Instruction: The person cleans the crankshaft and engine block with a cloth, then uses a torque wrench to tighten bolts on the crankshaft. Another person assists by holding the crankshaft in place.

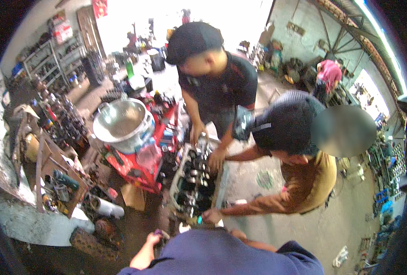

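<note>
At the lower left, my left hand (155, 237) is curled, with a small dark item at its fingers that I cannot make out. My right hand (238, 234) shows only in part beside my navy shirt, its fingers hidden. Just ahead of both hands stands an engine block (177, 182), its open side up, with a crankshaft (196, 175) in it. A co-worker in a tan shirt (320, 183) leans in from the right, one hand (211, 215) at the block's near end by a small teal thing (199, 220). Another co-worker in a dark shirt (240, 75) has hands at its far end.
Left of the block, a red stand (132, 173) bears a large metal basin (121, 121) and loose items. Engine parts (70, 117), a white cylinder (107, 207) and a wooden frame (52, 169) crowd the left. Tools line the right wall; a person in pink (329, 73) bends farther back.
</note>
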Available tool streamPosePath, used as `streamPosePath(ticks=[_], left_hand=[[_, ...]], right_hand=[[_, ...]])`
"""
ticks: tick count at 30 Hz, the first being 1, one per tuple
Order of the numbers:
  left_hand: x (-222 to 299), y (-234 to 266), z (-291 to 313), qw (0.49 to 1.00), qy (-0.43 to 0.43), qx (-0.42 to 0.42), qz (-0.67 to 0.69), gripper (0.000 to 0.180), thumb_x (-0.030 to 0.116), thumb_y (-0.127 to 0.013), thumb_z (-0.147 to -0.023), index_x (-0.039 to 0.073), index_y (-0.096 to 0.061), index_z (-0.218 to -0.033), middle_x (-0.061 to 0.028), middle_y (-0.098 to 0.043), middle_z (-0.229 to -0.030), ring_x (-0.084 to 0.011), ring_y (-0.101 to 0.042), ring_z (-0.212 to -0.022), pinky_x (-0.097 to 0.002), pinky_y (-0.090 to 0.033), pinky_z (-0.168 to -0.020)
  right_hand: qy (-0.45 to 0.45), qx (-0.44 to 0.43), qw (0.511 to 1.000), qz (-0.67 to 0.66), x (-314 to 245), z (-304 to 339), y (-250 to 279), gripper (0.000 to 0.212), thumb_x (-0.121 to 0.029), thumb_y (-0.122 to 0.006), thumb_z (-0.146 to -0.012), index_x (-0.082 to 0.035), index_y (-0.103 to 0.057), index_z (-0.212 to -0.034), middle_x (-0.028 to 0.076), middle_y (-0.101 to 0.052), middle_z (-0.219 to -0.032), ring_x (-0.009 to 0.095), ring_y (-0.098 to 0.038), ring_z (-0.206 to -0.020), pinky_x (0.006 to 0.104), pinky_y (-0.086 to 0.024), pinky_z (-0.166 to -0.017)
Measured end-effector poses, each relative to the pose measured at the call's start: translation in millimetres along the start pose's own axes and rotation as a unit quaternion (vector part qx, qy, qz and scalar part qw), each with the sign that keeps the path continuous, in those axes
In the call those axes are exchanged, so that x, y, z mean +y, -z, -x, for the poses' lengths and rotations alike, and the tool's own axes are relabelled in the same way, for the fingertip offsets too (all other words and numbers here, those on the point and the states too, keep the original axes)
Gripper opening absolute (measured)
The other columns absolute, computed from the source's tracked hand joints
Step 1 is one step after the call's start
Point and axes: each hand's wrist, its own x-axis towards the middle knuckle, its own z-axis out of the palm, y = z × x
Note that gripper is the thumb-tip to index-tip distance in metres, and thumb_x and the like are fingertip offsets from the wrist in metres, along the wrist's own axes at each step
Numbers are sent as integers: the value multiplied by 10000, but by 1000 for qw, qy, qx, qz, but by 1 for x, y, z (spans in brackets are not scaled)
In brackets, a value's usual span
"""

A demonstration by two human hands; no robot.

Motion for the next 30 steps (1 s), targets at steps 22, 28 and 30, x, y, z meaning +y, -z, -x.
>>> streamPosePath(ticks=[22,28,30], left_hand=[[3,3,31,996,19,-18,84,468,326,-725,-732,58,-685,-1114,-131,-715,-1058,-233,-669,-992,-351,-500,-866],[11,1,36,996,26,-11,82,494,314,-769,-710,66,-682,-1129,-135,-700,-1118,-239,-662,-1025,-366,-493,-916],[15,2,40,997,28,-13,75,516,319,-766,-716,64,-672,-1156,-138,-695,-1132,-239,-655,-1046,-357,-486,-933]], right_hand=[[-159,-47,973,160,95,-20,-9,658,-598,-514,-852,-4,-717,-1051,218,-676,-1134,362,-637,-1095,419,-476,-967],[-164,-42,968,187,103,-23,-11,679,-580,-483,-868,19,-679,-1122,260,-614,-1224,382,-587,-1178,433,-446,-1011],[-165,-60,966,191,102,-25,-9,701,-594,-457,-890,23,-658,-1157,246,-595,-1268,385,-573,-1191,435,-442,-1014]])
